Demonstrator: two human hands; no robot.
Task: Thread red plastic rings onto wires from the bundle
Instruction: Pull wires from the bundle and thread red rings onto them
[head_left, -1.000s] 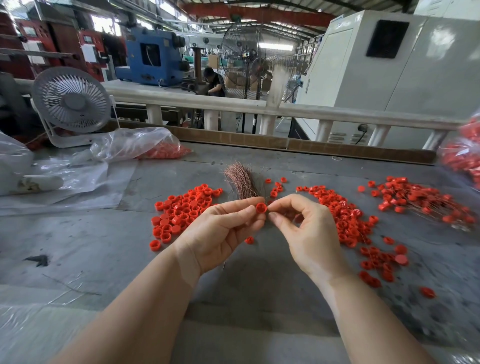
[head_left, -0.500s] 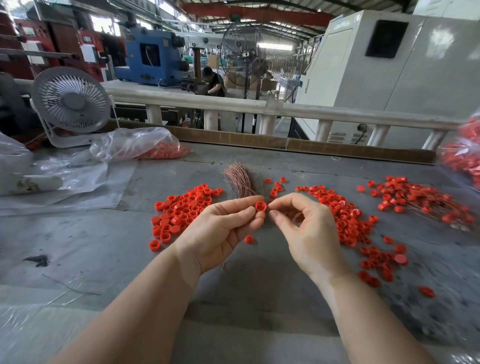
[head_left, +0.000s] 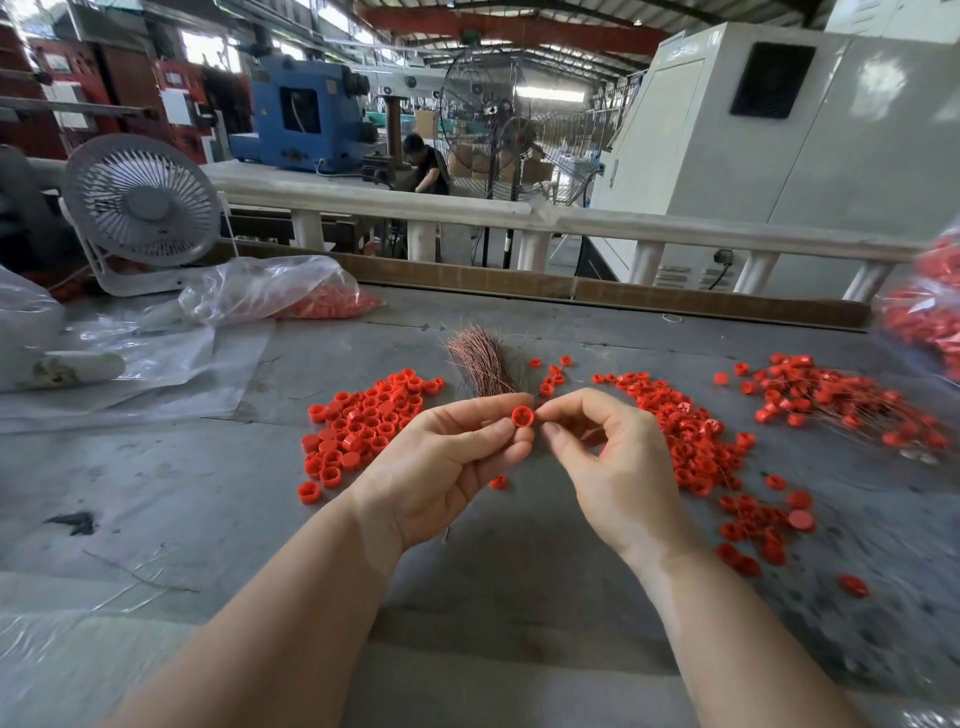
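Observation:
My left hand (head_left: 447, 467) pinches a red plastic ring (head_left: 522, 416) between thumb and forefinger, above the grey table (head_left: 156, 493). My right hand (head_left: 613, 467) is right beside it, thumb and forefinger pinched together at the ring's right side; the thin wire there is too fine to see. The copper wire bundle (head_left: 483, 361) lies on the table just behind my hands. Loose red rings lie in a pile on the left (head_left: 369, 421) and a pile on the right (head_left: 691, 431). Rings threaded on wires (head_left: 852, 400) lie at the far right.
A small white fan (head_left: 140, 205) stands at the back left, beside a clear plastic bag of red rings (head_left: 291, 293). Another bag of red parts (head_left: 924, 312) sits at the right edge. One loose ring (head_left: 498, 482) lies under my hands. A white railing (head_left: 467, 208) borders the table's far side.
Both hands have stayed almost in place, drifting up very slightly with the ring still pinched in the left.

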